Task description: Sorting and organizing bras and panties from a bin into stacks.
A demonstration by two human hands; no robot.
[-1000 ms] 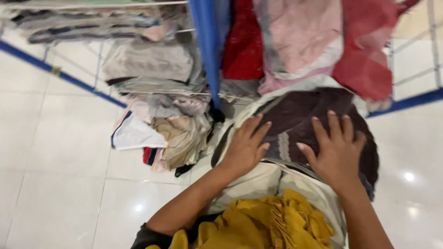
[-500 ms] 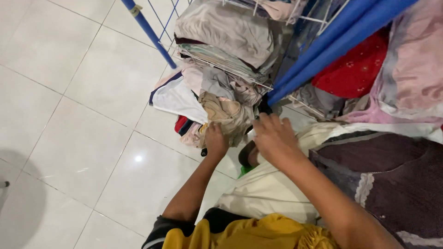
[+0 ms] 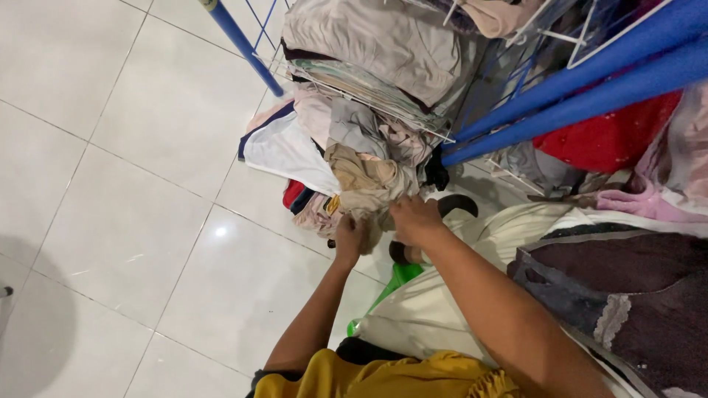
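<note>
both hands were on a crumpled garment [image 3: 366, 184] at the foot of the drying rack [image 3: 582, 81]; left hand [image 3: 349, 237] just left of right hand [image 3: 415, 220], more clothes piled behind, tiled floor [image 3: 133, 221] off left, draped cloth [image 3: 472, 295] under the right arm

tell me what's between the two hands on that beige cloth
In the head view, only a fold of the beige cloth lies between the left hand and the right hand; both grip it, close together.

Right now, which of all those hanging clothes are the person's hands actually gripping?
The crumpled beige garment at the pile's lower edge. Both the left hand and right hand clutch it; the white garment beside it hangs untouched.
</note>
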